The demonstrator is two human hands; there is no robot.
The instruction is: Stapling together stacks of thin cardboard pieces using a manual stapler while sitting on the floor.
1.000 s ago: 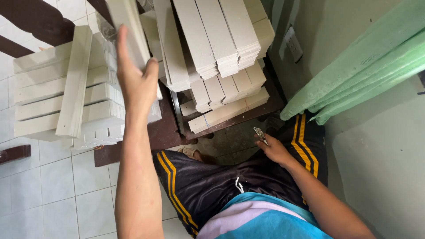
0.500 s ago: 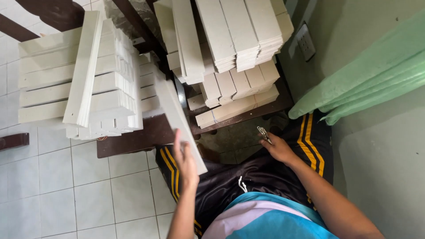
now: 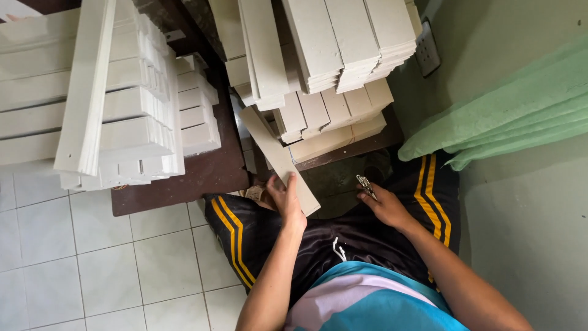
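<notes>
My left hand (image 3: pixel 285 199) grips the near end of a long pale flat strip (image 3: pixel 274 150), which slants up and away toward the stacks on the dark table. My right hand (image 3: pixel 383 202) rests near my right knee and holds a small metal tool (image 3: pixel 366 186), with its tip pointing away from me. Both hands sit above my lap in black shorts with yellow stripes (image 3: pixel 239 233). The two hands are apart, with a gap of dark floor between them.
A dark brown table (image 3: pixel 184 178) carries crosswise stacks of pale strips at left (image 3: pixel 110 116) and at centre (image 3: pixel 337 67). Green cloth (image 3: pixel 508 116) hangs at right against a green wall with a socket (image 3: pixel 427 49). White floor tiles (image 3: pixel 92 270) lie at left.
My left hand came down from the left stack with one strip and pulled it toward my lap. The right hand stayed put with its metal tool.
</notes>
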